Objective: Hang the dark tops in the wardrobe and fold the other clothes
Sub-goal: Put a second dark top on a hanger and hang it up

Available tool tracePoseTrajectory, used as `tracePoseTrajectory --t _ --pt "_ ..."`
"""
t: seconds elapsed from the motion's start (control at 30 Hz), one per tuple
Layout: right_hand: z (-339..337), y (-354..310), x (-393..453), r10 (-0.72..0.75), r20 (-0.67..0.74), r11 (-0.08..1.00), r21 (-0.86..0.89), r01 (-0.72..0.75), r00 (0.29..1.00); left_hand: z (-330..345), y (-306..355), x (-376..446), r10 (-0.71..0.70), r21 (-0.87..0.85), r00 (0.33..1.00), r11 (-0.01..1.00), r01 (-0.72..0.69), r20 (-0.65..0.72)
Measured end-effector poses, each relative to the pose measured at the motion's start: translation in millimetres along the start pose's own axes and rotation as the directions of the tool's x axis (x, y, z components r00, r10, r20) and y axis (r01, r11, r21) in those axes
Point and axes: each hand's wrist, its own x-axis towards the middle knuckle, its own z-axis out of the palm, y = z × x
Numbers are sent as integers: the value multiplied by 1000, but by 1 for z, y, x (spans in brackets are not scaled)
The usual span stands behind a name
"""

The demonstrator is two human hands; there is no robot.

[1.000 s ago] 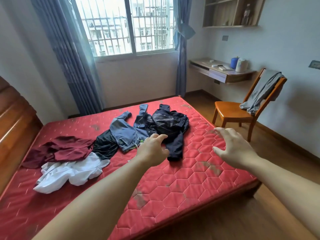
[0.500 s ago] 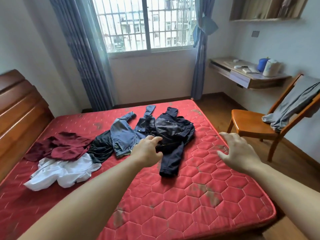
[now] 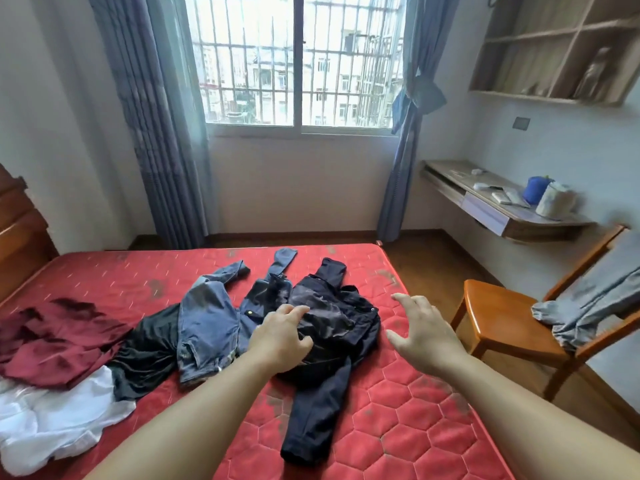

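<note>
A dark navy jacket (image 3: pixel 349 323) lies crumpled on the red mattress (image 3: pixel 398 427), one sleeve trailing toward me. My left hand (image 3: pixel 280 337) rests on its left side, fingers laid over the fabric. My right hand (image 3: pixel 422 330) hovers with spread fingers just right of the jacket, holding nothing. Left of the jacket lie a blue denim garment (image 3: pixel 207 320), a black garment (image 3: pixel 149 344), a maroon garment (image 3: pixel 59 337) and a white garment (image 3: pixel 52 420). No wardrobe is in view.
A wooden chair (image 3: pixel 498 317) with a grey garment (image 3: pixel 588 306) draped over it stands right of the bed. A wall-mounted desk (image 3: pixel 502 209) is behind it. A wooden headboard (image 3: pixel 20 237) is at the left, a window and curtains ahead.
I have moved closer to the bed. My left hand has reached forward and come down on the dark jacket. My right hand has advanced beside it.
</note>
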Motion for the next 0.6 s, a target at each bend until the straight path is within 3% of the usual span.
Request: tracePoseTrajectory --t 0.33,0.6 --pt "64 16 135 -83 124 996 -16 86 989 26 -21 113 -98 -8 995 995 98 3" --pt "185 64 230 -85 314 996 -2 91 945 113 -65 188 -259 67 962 965 253 92"
